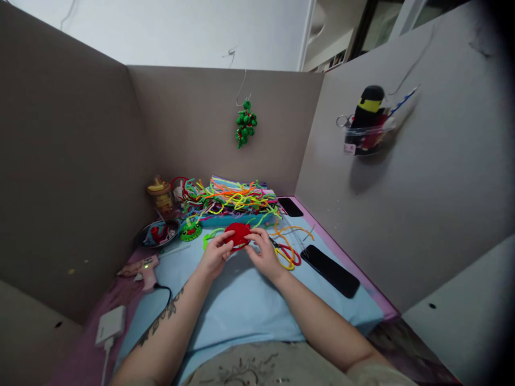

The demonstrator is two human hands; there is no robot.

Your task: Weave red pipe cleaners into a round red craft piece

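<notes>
Between both hands, above the blue cloth [225, 316], is a round red fuzzy piece [238, 234] that looks made of pipe cleaners. My left hand [217, 253] pinches its left side, thumb below and fingers in front. My right hand [263, 253] grips its right edge with thumb and fingertips. A bright green fuzzy strand [208, 237] shows just left of the red piece. To the right of my right hand lie scissors [288, 256] with red and yellow handles. A green frog-like fuzzy piece [190, 230] sits farther left.
A blue tray [225, 220] heaped with colourful pipe cleaners stands at the back. A pink glue gun [148, 272], a dark bowl [140, 238] and a white adapter [111, 325] are left; two black phones [330, 271] lie right. Grey panels [225, 155] enclose the table.
</notes>
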